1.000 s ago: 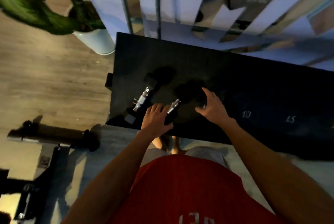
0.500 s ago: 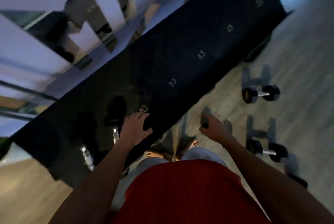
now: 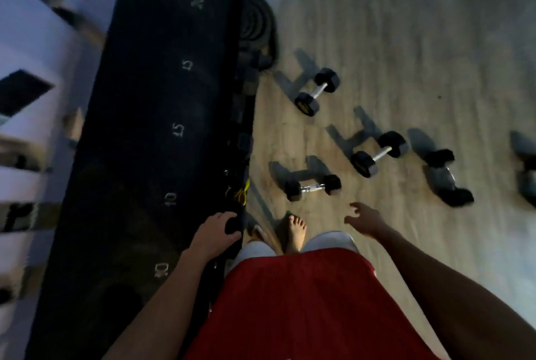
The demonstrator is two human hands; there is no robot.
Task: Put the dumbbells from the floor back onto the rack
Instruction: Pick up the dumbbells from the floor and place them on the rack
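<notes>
- Dumbbells lie scattered on the pale wood-plank floor (image 3: 406,26) to my right, well apart from the rack.
- I count four for certain:
  - a small black hex-ended dumbbell with a chrome handle (image 3: 312,188), nearest my bare foot (image 3: 296,232)
  - a middle black dumbbell with a pale handle (image 3: 378,153)
  - a far black dumbbell with yellow-marked ends (image 3: 317,91)
  - a larger blurred dark dumbbell (image 3: 448,179) further right
- At the right edge of the view is a grey-and-dark shape (image 3: 525,168), too blurred to name.
- By my reckoning most of the job is left, since each of these has to be lifted and set in place.
- On my left runs the long black dumbbell rack with white numbers (image 3: 139,127), marked 10, 10, 15, 15 and 20 along its length.
- Its top is so dark that I cannot tell whether any place on it is filled.
- Under its front edge shows a yellow cord-like tangle (image 3: 241,194), and at its far end sits a dark coiled roll (image 3: 258,26).
- My left hand (image 3: 216,233) rests on the rack's front edge between the two 10 marks. The fingers are curled over something dark, and I cannot tell whether they are clamped on the rack's lip or on a dumbbell end.
- My right hand (image 3: 366,219) hangs over the floor with its fingers apart and empty, near the small chrome-handled dumbbell but not touching it.
- That one looks the likeliest next pick, being closest.
</notes>
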